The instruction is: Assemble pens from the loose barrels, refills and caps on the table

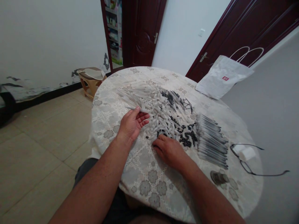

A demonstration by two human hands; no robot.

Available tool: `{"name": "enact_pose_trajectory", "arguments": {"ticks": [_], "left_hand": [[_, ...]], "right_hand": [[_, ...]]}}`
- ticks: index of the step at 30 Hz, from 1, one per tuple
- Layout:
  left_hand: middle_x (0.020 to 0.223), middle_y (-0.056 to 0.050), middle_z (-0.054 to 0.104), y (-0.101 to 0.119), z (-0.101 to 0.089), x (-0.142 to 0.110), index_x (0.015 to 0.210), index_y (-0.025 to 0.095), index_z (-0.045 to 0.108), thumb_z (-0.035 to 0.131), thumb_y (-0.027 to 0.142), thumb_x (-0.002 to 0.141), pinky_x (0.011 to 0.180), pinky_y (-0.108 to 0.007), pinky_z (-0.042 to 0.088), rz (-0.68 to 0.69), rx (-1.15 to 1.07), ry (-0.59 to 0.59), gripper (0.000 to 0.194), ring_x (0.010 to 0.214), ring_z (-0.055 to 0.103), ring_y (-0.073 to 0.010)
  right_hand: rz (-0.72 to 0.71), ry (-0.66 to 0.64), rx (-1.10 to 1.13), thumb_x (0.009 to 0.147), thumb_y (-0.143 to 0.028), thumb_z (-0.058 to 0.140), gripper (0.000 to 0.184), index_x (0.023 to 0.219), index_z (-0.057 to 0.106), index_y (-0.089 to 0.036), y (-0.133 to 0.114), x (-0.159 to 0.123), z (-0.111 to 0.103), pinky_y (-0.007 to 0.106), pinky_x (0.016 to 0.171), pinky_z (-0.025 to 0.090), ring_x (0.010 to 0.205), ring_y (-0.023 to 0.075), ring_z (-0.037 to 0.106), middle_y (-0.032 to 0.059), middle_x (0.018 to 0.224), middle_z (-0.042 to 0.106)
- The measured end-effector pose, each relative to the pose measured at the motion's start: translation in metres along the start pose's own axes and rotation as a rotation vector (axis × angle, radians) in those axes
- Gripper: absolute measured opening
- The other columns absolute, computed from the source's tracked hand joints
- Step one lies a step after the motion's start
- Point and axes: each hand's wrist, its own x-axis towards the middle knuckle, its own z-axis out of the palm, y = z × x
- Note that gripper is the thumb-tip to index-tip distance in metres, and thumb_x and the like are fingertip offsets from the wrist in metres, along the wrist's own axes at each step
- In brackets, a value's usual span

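A heap of clear pen barrels (149, 102) covers the middle of a round table (130, 168) with a flowered cloth. My left hand (132, 123) is palm up at the heap's near left edge, fingers curled, pinching one clear barrel (137, 109) under the thumb. My right hand (169, 149) lies palm down at the near edge of the heap, fingers bent onto small black caps (188, 138); what its fingers hold is hidden. Thin black refills (176, 99) lie behind the heap. A neat row of assembled pens (211, 140) sits to the right.
Black-rimmed glasses (247, 165) and a small white block (246, 153) lie at the table's right edge. A dark round roll (218, 177) sits near the front. A white paper bag (221, 77) leans at the far right. A wooden stool (91, 81) stands left of the table.
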Motion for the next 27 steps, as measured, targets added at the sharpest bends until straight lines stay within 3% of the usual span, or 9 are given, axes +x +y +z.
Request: {"name": "enact_pose_trajectory", "arguments": {"ticks": [6,11,15,20,27], "left_hand": [[0.079,-0.007,0.073,-0.005,0.000,-0.006,0.088,0.015,0.059,0.073,0.032,0.087,0.055,-0.024,0.058,-0.024,0.060,-0.048,0.022,0.070,0.074,-0.0189],[0.086,-0.011,0.075,-0.010,0.003,-0.013,0.088,0.015,0.058,0.075,0.030,0.086,0.059,-0.027,0.061,-0.080,0.161,-0.146,0.023,0.078,0.076,-0.0219],[0.092,-0.013,0.075,-0.015,0.006,-0.020,0.093,0.013,0.061,0.071,0.027,0.090,0.063,-0.028,0.062,-0.150,0.212,-0.239,0.018,0.083,0.076,-0.0228],[0.096,-0.013,0.075,-0.020,0.008,-0.024,0.098,0.013,0.060,0.066,0.023,0.093,0.066,-0.030,0.063,-0.195,0.211,-0.298,0.012,0.082,0.077,-0.0221],[0.098,-0.012,0.075,-0.017,0.010,-0.026,0.101,0.015,0.058,0.062,0.023,0.095,0.069,-0.031,0.063,-0.193,0.210,-0.302,0.011,0.085,0.077,-0.0230]], "right_hand": [[0.007,0.067,0.007,0.099,-0.023,0.055,0.013,0.098,0.068,-0.022,0.002,0.004,0.006,0.026,0.066,0.042,0.077,0.0159,0.061,0.0044,0.096,0.063],[0.102,0.451,0.400,0.099,-0.025,0.052,0.013,0.105,0.062,-0.020,0.010,0.001,0.009,0.029,0.077,0.047,0.082,0.0169,0.062,0.0046,0.092,0.067],[0.289,0.648,0.796,0.095,-0.035,0.062,0.015,0.102,0.063,-0.022,0.020,0.005,0.017,0.027,0.067,0.048,0.071,0.0149,0.061,0.0008,0.083,0.067],[0.384,0.673,1.190,0.087,-0.041,0.071,0.026,0.103,0.065,-0.021,0.027,0.012,0.021,0.025,0.054,0.048,0.061,0.0136,0.059,-0.0018,0.073,0.065],[0.377,0.647,1.250,0.084,-0.042,0.073,0.027,0.100,0.065,-0.020,0.026,0.015,0.020,0.023,0.050,0.048,0.058,0.0123,0.060,-0.0019,0.071,0.066]]}}
